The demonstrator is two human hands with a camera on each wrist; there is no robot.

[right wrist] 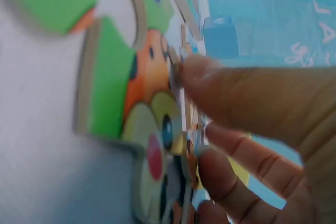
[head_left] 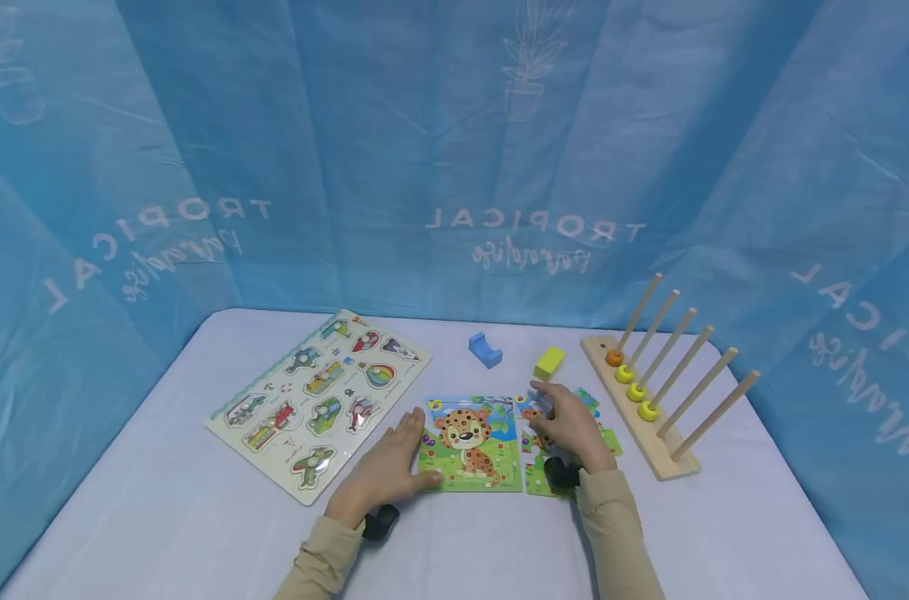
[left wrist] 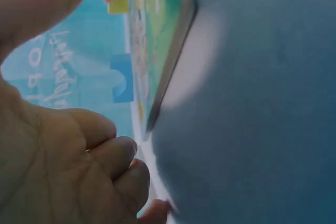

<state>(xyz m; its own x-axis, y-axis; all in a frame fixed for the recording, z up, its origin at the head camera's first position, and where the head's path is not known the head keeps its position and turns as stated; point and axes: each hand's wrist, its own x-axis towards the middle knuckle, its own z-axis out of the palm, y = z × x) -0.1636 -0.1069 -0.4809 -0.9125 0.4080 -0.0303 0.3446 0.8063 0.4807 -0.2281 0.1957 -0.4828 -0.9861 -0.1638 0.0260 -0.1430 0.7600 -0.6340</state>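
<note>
Noting the left hand (head_left: 382, 471), thumb spread from fingers, at the leopard board (head_left: 475, 446); right hand (head_left: 570, 421) over loose puzzle pieces (head_left: 538, 478), pinching or not we cannot tell.

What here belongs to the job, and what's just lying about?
Apparently in use:
Leopard board, by the left hand
Loose puzzle pieces, under the right hand

Probably just lying about:
Vehicle puzzle board
Blue block
Yellow block
Beaded peg rack
</note>
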